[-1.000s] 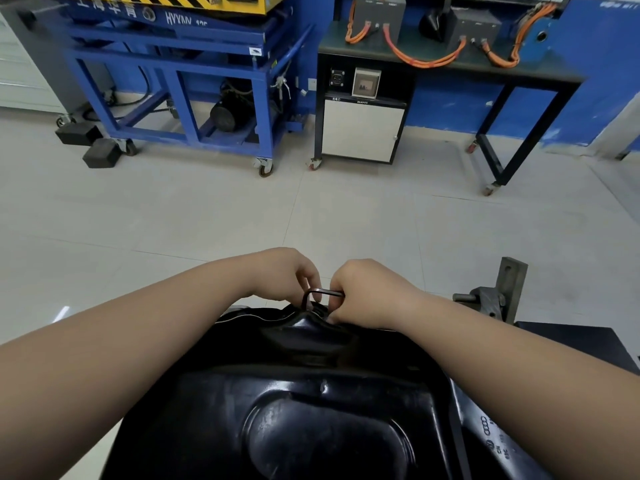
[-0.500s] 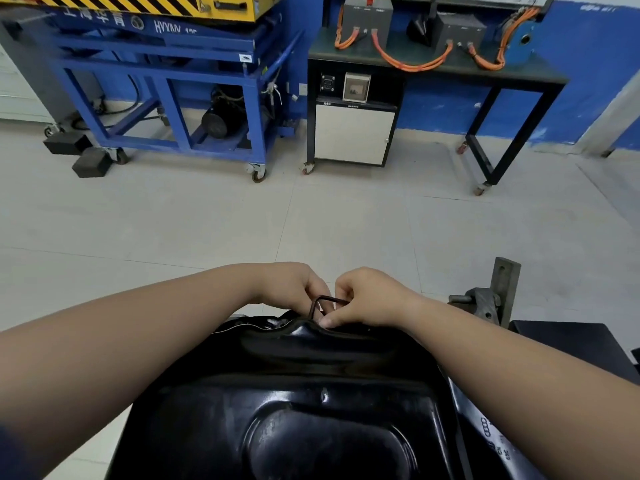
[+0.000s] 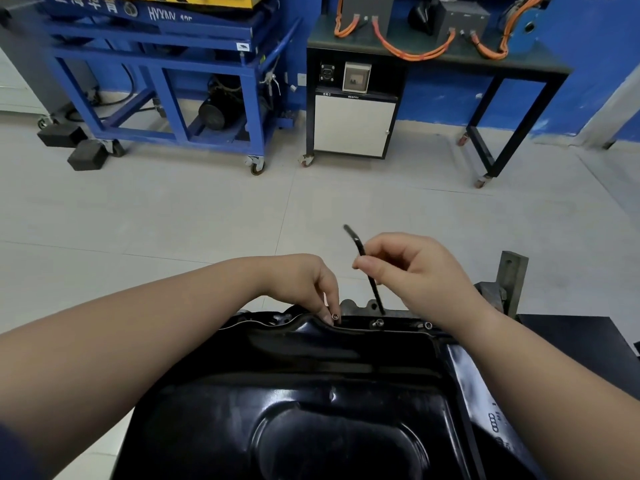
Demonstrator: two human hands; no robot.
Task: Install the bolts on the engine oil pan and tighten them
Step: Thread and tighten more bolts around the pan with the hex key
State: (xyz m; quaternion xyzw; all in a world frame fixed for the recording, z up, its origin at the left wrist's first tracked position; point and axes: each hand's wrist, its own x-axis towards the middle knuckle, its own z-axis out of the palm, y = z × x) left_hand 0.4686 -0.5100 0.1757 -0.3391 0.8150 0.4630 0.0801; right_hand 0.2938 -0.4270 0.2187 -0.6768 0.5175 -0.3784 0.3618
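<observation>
A glossy black engine oil pan (image 3: 311, 393) fills the lower half of the view, its far flange facing away from me. My left hand (image 3: 304, 282) pinches a small bolt (image 3: 335, 317) at its fingertips, down at the far flange. My right hand (image 3: 412, 271) pinches a black L-shaped hex key (image 3: 363, 265), held nearly upright. The key's lower tip stands just above a bolt (image 3: 378, 322) seated in the flange. A second seated bolt (image 3: 428, 325) shows to its right, next to my right wrist.
A grey metal bracket of the engine stand (image 3: 509, 282) rises at the right of the pan. Across the tiled floor stand a blue wheeled lift frame (image 3: 166, 81), a black cabinet with a white door (image 3: 353, 126) and a bench with orange cables (image 3: 415, 51).
My hands were bunched together on the hex key at the flange. Now they are apart: the right hand has raised the key upright, the left holds a bolt at the flange.
</observation>
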